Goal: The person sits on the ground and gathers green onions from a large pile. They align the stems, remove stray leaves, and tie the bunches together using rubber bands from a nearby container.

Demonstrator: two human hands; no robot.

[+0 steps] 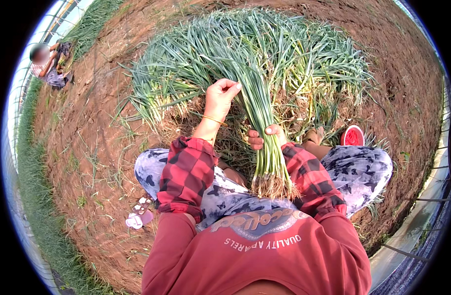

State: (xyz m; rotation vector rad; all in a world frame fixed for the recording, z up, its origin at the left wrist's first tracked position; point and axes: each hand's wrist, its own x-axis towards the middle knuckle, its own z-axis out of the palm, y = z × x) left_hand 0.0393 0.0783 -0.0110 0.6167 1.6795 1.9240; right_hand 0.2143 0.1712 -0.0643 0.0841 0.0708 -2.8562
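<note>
My right hand (268, 136) is wrapped around a bunch of long green allium plants (258, 107), probably leeks or green onions. The pale stems and brown stringy roots (275, 186) hang below the fist, over my lap. Dark green leaves spread upward from the grip into the pile behind. Just left of those leaves is my left hand (219, 97), raised, with its thumb and forefinger pinched together. Whether a thin leaf lies between them cannot be made out. Ahead of me, a large heap of the same plants (247, 44) curves across the ground.
A red round container (352, 136) with red material inside stands beyond my right knee. Footwear (140, 214) lies on the soil (96, 184) at left. Another person (50, 66) sits at far left. Green plants (37, 206) line the left edge; a pale border (406, 236) runs at right.
</note>
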